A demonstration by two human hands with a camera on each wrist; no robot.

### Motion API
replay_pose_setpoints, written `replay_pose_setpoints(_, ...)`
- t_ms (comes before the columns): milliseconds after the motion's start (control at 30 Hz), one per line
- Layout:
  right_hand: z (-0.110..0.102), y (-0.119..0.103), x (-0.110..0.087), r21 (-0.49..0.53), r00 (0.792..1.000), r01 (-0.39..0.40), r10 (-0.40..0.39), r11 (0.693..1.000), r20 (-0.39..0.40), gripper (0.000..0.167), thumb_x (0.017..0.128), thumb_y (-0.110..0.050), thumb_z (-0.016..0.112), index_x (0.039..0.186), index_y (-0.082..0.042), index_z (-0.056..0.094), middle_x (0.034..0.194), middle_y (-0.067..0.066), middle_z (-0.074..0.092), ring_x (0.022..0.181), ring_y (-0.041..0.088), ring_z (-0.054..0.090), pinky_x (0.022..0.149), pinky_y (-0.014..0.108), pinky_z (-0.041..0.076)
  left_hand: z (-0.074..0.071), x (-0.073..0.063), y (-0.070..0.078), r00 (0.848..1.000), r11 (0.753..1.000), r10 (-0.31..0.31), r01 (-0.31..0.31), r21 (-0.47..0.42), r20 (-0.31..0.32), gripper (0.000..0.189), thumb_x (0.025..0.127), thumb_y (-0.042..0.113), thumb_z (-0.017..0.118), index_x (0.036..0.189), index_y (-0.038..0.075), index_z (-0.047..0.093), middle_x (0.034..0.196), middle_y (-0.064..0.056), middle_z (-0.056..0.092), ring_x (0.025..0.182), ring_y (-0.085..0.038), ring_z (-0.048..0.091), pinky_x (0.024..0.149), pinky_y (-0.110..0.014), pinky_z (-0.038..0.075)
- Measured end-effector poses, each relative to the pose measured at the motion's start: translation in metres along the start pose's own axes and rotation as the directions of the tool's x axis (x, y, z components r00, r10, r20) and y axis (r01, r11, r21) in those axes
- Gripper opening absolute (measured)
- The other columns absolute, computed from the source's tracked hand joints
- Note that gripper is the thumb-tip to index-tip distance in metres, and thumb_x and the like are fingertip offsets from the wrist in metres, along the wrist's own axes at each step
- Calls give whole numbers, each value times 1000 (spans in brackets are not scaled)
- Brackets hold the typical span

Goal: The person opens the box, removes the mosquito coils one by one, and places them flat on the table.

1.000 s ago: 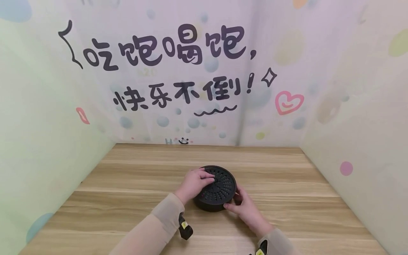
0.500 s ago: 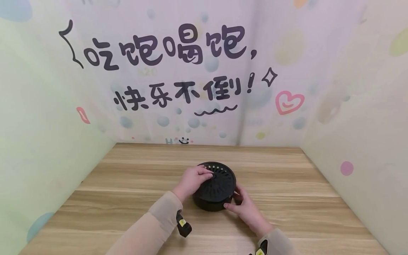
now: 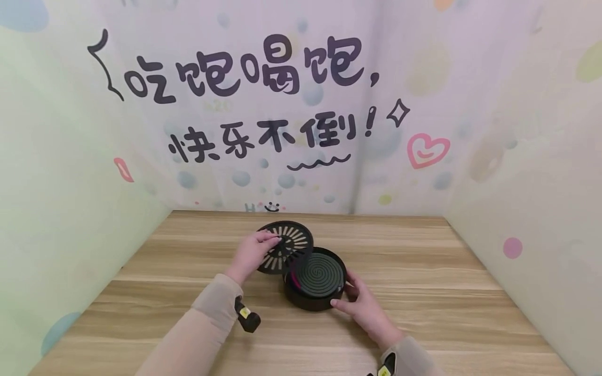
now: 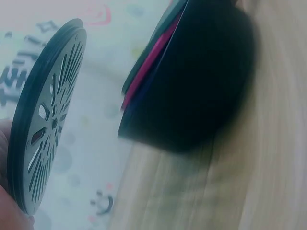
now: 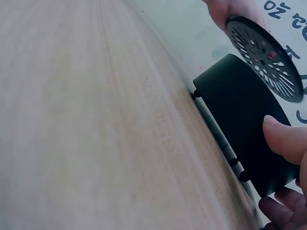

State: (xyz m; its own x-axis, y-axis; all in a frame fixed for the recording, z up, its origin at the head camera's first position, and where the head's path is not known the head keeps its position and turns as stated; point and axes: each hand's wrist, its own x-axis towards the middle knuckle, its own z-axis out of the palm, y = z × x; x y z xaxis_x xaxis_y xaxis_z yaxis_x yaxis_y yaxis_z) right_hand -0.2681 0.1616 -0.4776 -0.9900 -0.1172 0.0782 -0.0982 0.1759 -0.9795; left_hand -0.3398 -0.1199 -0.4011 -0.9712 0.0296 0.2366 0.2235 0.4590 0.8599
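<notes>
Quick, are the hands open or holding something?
Left hand: holding the slotted black lid.
Right hand: holding the black mosquito-coil case by its side.

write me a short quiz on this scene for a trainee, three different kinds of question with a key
1. Multiple choice: what is the left hand holding?
a) the coil
b) the lid
c) the case

2. True or false: the right hand is touching the lid.

3. Fill in the blank: the coil lies inside the ____.

Key:
1. b, the lid.
2. False; the right hand grips the side of the case.
3. case.
</notes>
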Motion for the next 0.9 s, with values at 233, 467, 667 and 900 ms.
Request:
replay_pose_setpoints(233, 0, 0, 0, 6, 1000, 8, -8, 1000, -6, 87, 76, -6, 81, 147, -1, 32, 145, 23, 41, 131, 39, 41, 106, 50, 37, -21, 6, -25, 997, 998, -52, 54, 25, -62, 26, 93, 23, 64, 109, 4, 73, 115, -14, 66, 110, -29, 58, 94, -45, 48)
replay_pose_setpoints(467, 1, -2, -2, 26, 1000, 18, -18, 999, -2, 86, 76, -4, 80, 147, 1, 32, 145, 25, 40, 130, 40, 42, 105, 50, 38, -32, 2, -47, 991, 991, -96, 104, 82, -91, 26, 95, 25, 62, 109, 5, 72, 111, -13, 67, 104, -27, 61, 88, -44, 51)
replay_pose_setpoints(667, 0, -2, -2, 13, 1000, 20, -20, 1000, 2, 86, 76, -5, 80, 147, -1, 32, 145, 24, 41, 130, 39, 42, 105, 50, 37, -35, 2, -63, 986, 980, -136, 149, 135, -97, 29, 96, 27, 60, 112, 6, 71, 118, -15, 66, 115, -32, 57, 97, -48, 46)
replay_pose_setpoints(900, -1, -1, 0, 15, 1000, 2, -2, 1000, 7, 87, 75, -9, 81, 147, -2, 32, 144, 22, 42, 130, 38, 42, 104, 47, 39, -38, -1, -79, 981, 973, -173, 184, 136, -91, 29, 97, 25, 59, 114, 4, 70, 121, -17, 64, 119, -35, 54, 102, -51, 40)
